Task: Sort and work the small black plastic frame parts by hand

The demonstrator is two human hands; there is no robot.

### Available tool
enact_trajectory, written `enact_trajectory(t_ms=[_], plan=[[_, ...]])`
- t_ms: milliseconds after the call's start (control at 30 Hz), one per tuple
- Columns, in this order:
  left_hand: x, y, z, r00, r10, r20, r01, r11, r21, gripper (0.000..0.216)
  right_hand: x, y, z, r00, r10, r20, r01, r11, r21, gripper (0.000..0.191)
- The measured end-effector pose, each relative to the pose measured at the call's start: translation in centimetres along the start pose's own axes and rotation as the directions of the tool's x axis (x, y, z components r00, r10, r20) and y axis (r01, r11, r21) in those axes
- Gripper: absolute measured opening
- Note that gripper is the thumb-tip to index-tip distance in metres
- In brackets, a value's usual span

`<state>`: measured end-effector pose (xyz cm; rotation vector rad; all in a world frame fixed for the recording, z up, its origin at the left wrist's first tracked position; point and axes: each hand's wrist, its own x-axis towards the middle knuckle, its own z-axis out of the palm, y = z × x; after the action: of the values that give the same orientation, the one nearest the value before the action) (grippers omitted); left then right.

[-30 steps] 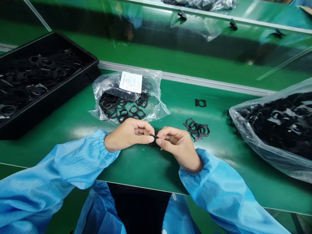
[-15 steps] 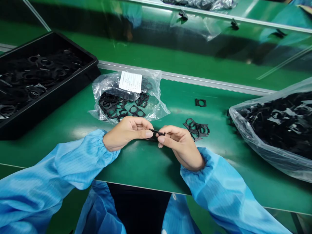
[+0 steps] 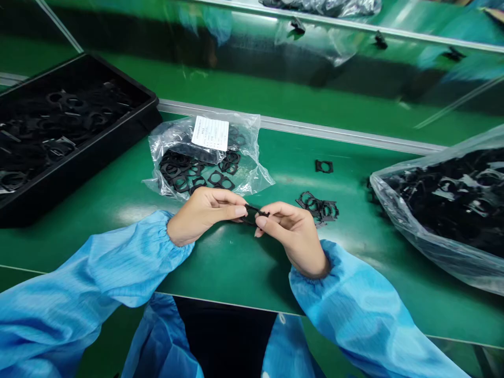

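A small black plastic part (image 3: 250, 215) is pinched between my two hands, just above the green tabletop. My left hand (image 3: 208, 212) grips its left end between thumb and fingers. At its right end, my right hand (image 3: 286, 231) holds it the same way. The fingers cover much of the part, so its full shape is hidden. Behind my left hand lies a clear plastic bag (image 3: 252, 173) with a white label (image 3: 210, 133) and black ring-shaped frames inside. To the right of my right hand is a small pile of black frames (image 3: 318, 206).
A single black frame (image 3: 324, 166) lies behind the pile. At the left stands a black bin (image 3: 118, 126) full of black parts. A large open plastic bag (image 3: 413, 241) of similar parts sits at the right. A metal rail (image 3: 307, 131) runs along the table's back edge.
The black part has tilted slightly between my fingers, showing more of its flat face. Both hands stay in nearly the same place.
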<state>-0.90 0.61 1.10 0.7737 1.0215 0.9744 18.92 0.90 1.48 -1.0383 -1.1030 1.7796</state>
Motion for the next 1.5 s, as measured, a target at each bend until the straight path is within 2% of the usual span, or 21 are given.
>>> enact_trajectory(t_ms=[267, 500, 733, 867, 1100, 1333, 1500], plan=[[-0.21, -0.31, -0.03, 0.996, 0.084, -0.015, -0.083, 0.995, 0.047, 0.024, -0.08, 0.08, 0.23, 0.998, -0.047, -0.042, 0.045, 0.998, -0.048, 0.033], [-0.21, -0.19, -0.01, 0.997, 0.073, -0.003, -0.072, 0.992, 0.102, 0.025, -0.14, -0.01, 0.06, 0.983, -0.126, -0.131, 0.109, 0.985, -0.131, 0.033], [-0.11, -0.30, 0.14, 0.987, 0.158, -0.016, -0.154, 0.978, 0.138, 0.020, -0.21, 0.33, 0.18, 0.977, -0.177, -0.120, 0.155, 0.972, -0.177, 0.027], [-0.13, -0.17, 0.12, 0.985, 0.172, 0.003, -0.171, 0.977, 0.125, 0.019, -0.16, 0.21, 0.28, 0.979, -0.171, -0.111, 0.151, 0.975, -0.166, 0.028], [-0.13, -0.16, -0.03, 0.995, 0.086, 0.051, -0.089, 0.994, 0.063, 0.024, -0.18, 0.01, 0.11, 0.979, -0.166, -0.115, 0.146, 0.975, -0.170, 0.029], [-0.06, -0.35, -0.03, 0.986, 0.156, 0.065, -0.159, 0.986, 0.043, 0.021, -0.09, 0.07, 0.01, 0.982, -0.148, -0.114, 0.128, 0.977, -0.171, 0.031], [-0.11, -0.62, 0.01, 0.973, 0.215, 0.089, -0.221, 0.973, 0.066, 0.030, -0.01, 0.01, 0.11, 0.988, -0.124, -0.091, 0.113, 0.987, -0.118, 0.033]])
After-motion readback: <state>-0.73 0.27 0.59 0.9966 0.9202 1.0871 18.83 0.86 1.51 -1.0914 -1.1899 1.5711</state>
